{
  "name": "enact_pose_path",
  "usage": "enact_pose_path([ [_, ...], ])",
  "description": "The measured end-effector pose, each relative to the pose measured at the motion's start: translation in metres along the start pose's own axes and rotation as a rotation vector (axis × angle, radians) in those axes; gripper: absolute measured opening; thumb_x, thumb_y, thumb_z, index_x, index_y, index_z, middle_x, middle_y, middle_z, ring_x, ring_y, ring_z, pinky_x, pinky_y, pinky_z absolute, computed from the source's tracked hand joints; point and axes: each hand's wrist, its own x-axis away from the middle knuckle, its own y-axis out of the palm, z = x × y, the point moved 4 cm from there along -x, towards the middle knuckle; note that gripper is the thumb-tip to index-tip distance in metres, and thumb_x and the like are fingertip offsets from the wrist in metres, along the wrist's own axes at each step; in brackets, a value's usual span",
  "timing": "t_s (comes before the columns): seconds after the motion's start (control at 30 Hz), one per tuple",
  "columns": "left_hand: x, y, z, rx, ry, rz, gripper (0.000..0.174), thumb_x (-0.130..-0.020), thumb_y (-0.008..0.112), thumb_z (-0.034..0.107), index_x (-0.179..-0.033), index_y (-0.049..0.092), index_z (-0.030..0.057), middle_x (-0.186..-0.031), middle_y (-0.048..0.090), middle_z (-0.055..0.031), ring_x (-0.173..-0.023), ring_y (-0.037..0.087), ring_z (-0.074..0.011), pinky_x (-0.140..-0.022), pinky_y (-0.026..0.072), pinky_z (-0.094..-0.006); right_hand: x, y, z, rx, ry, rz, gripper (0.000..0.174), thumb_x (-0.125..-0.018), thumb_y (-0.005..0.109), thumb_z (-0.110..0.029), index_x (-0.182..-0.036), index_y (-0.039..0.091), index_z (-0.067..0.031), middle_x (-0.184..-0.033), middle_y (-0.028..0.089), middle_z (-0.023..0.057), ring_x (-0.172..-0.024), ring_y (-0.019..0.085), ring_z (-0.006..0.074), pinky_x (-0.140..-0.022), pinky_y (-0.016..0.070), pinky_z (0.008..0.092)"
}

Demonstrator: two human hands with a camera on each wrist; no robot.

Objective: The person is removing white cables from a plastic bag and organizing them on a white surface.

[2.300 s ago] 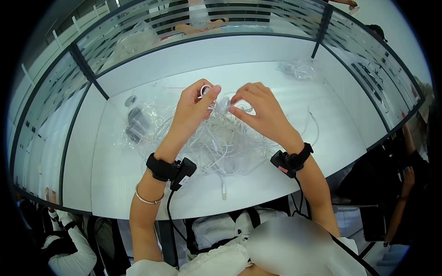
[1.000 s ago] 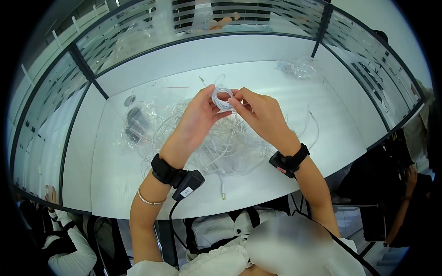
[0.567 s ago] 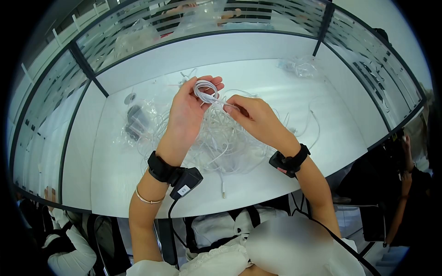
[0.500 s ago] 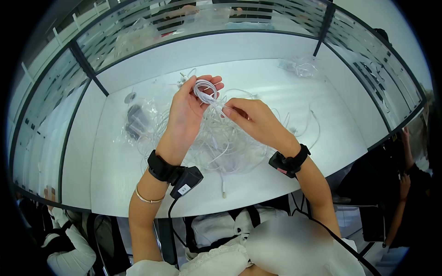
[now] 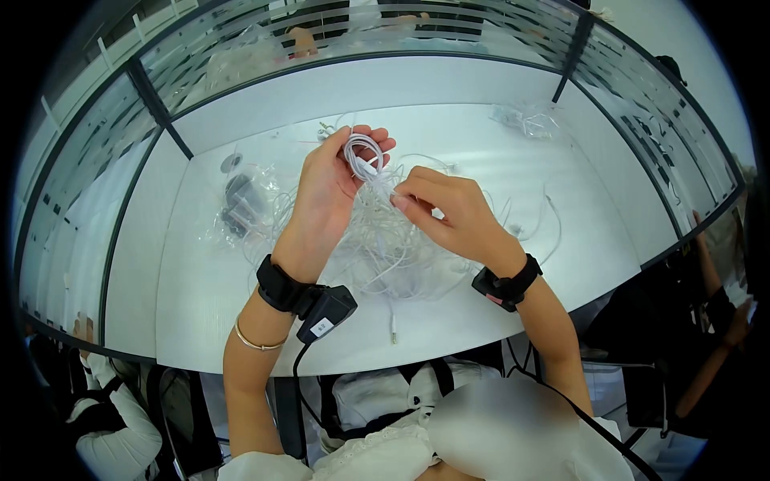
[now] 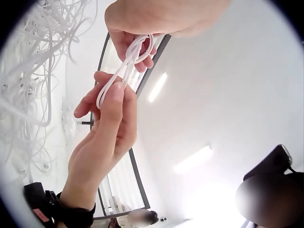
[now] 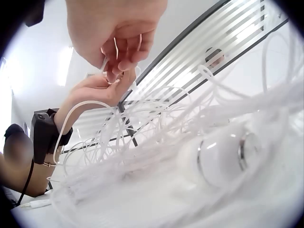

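A pale table [image 5: 208, 321] fills the middle of the head view, closed in at the back and sides by low white panels topped with dark-framed glass [image 5: 337, 36]. A heap of tangled white cables [image 5: 393, 248] covers its centre, and a metal-tipped plug [image 5: 394, 335] points toward the near edge. At the left of the table lies a clear bag [image 5: 245, 204] with dark items in it; at the upper right lies a crumpled clear packet [image 5: 531, 122]. Other people are partly visible beyond the glass and at both sides.

Above the heap, just above the centre of the frame, is a coiled white cable [image 5: 365, 156]. The left hand [image 5: 327, 192], palm up, holds it with fingers loosely curled round it. The right hand [image 5: 453, 212] has a narrow grip, thumb and fingertips pinching the lower end of the loops, as the left wrist view shows.
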Motion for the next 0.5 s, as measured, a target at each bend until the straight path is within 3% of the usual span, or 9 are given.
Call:
enact_pose_path([
  [0.17, -0.003, -0.006, 0.002, 0.22, 0.003, -0.104, 0.02, -0.1, 0.041, 0.017, -0.091, 0.052, 0.003, -0.098, 0.06, -0.011, -0.1, 0.059, -0.0246, -0.094, 0.0487, -0.0367, 0.0, -0.002, -0.003, -0.034, -0.085, 0.02, 0.005, -0.086, 0.064, -0.005, -0.087, 0.063, 0.0002, -0.079, 0.057, 0.004, -0.062, 0.053, 0.0151, -0.055, 0.0414, 0.0255],
  [0.27, -0.003, -0.009, 0.005, 0.318, -0.024, -0.173, 0.021, -0.101, 0.04, 0.016, -0.086, 0.05, 0.0037, -0.093, 0.057, -0.0098, -0.095, 0.058, -0.0232, -0.092, 0.0492, -0.036, 0.0, -0.002, 0.0, -0.09, -0.122, 0.05, 0.005, -0.084, 0.066, -0.009, -0.087, 0.065, -0.0048, -0.082, 0.06, 0.0036, -0.063, 0.057, 0.0188, -0.054, 0.0443, 0.0286],
  [0.5, -0.006, -0.013, 0.01, 0.338, -0.017, -0.17, 0.021, -0.1, 0.042, 0.014, -0.083, 0.049, 0.0036, -0.091, 0.057, -0.0096, -0.093, 0.059, -0.0236, -0.09, 0.0496, -0.0354, 0.0, -0.006, -0.004, 0.086, -0.277, 0.108, 0.014, -0.078, 0.07, -0.006, -0.092, 0.069, -0.0079, -0.088, 0.062, 0.0008, -0.068, 0.058, 0.0177, -0.055, 0.0456, 0.0285],
])
